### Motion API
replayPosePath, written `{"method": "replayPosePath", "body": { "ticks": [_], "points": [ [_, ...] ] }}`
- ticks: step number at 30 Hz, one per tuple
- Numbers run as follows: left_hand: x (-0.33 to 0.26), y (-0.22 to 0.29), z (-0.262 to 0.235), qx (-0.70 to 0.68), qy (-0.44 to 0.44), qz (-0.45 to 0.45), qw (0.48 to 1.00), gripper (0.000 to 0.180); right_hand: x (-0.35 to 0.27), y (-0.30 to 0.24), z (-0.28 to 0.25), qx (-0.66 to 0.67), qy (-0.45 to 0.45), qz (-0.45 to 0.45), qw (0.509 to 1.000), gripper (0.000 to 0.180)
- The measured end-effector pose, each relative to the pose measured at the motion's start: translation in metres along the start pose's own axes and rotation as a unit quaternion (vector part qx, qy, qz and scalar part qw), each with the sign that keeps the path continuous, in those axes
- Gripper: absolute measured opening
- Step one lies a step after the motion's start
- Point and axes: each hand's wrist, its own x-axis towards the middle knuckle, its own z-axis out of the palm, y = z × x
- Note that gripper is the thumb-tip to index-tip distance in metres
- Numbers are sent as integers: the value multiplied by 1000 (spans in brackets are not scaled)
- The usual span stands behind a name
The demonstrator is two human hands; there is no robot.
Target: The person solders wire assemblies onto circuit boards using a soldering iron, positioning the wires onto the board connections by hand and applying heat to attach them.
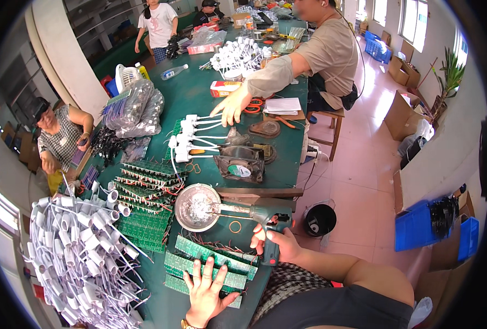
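The left hand (206,293) lies flat, fingers spread, on green circuit boards (208,263) at the near table edge. The right hand (276,241) is closed around the handle of a solder pot (198,206), which rests just beyond the boards. Risk: tilting the handle may spill molten solder onto the boards or the pressing fingers. Loose wires (205,239) near the pot may snag.

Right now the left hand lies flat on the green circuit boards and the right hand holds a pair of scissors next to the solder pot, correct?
Not quite. In the head view the right hand holds a green heat gun, not scissors. Its nozzle points at the solder pot. The left hand does lie flat on the green circuit boards.
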Motion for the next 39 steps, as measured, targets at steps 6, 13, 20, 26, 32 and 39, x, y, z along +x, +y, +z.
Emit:
{"method": "replayPosePath", "body": {
  "ticks": [6,13,20,26,32,39],
  "points": [
    [0,2,-3,8,-9,-11,1000,90,0,1,0,3,2,5,1000,33],
    [0,3,-3,1,-2,-11,1000,87,0,2,-2,10,-1,2,1000,32],
    [1,2,-1,2,1,-10,1000,88,0,2,-2,11,3,4,1000,32],
    [0,4,-3,1,-5,-15,1000,88,0,2,-3,6,-3,-4,1000,31],
    [1,3,-2,3,-5,-12,1000,89,0,5,-5,9,0,-1,1000,31],
    [0,2,-2,7,3,-10,1000,88,0,3,-3,0,3,-2,1000,32]
  ]
}}
